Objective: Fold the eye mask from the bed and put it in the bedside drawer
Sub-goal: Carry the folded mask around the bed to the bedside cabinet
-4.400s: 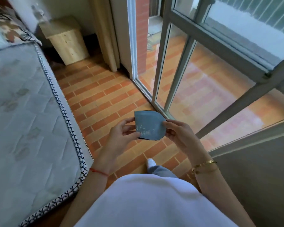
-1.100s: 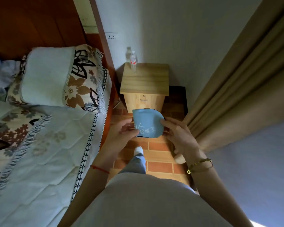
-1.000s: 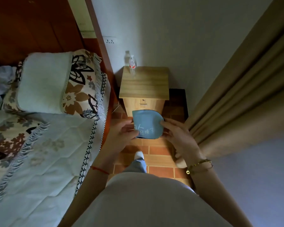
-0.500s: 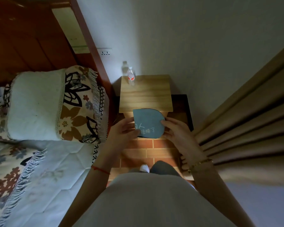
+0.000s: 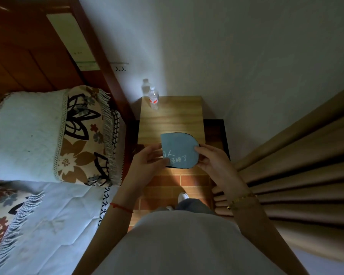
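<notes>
The folded blue eye mask (image 5: 179, 148) with pale lettering is held flat in front of me, above the front edge of the wooden bedside cabinet (image 5: 172, 118). My left hand (image 5: 147, 161) pinches its left edge with the thumb on top. My right hand (image 5: 213, 161) grips its right edge. The cabinet's drawer front is hidden below its top and behind the mask.
A small water bottle (image 5: 153, 99) stands at the cabinet's back left corner. The bed (image 5: 48, 215) with a pillow (image 5: 28, 135) lies to the left, its headboard (image 5: 28, 56) behind. Heavy curtains (image 5: 296, 165) hang close on the right. Brick floor (image 5: 177, 183) and my foot lie below the hands.
I have walked from the window side up to the bedside cabinet, which now sits directly beneath the mask. Both hands keep the same hold on the folded mask.
</notes>
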`<state>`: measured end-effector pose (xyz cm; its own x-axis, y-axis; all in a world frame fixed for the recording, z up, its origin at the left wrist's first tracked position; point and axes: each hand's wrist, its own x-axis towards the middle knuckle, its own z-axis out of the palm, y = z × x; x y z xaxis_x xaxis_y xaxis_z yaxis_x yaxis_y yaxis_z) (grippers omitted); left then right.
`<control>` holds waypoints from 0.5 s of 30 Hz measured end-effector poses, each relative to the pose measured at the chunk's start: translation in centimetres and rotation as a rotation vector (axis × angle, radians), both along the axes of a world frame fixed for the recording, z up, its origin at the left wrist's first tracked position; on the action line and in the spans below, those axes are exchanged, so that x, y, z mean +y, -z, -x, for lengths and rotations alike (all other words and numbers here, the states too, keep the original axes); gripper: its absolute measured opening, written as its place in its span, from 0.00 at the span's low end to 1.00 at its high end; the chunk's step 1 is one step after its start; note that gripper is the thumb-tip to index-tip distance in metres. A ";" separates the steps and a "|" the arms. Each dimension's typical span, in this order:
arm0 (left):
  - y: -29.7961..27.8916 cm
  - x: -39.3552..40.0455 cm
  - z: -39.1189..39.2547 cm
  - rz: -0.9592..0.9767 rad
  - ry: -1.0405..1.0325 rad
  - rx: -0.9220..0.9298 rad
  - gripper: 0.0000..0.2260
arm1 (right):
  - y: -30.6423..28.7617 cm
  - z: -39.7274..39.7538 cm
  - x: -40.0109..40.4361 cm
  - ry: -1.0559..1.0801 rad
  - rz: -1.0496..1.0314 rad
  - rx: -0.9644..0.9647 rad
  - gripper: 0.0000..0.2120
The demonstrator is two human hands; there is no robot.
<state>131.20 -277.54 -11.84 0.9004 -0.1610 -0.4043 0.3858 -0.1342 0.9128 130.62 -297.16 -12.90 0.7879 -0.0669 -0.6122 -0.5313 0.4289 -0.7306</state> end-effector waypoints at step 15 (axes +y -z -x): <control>9.1 -1.1 -4.0 0.028 -0.026 0.078 0.18 | 8.2 -4.0 -0.6 0.007 0.048 0.047 0.06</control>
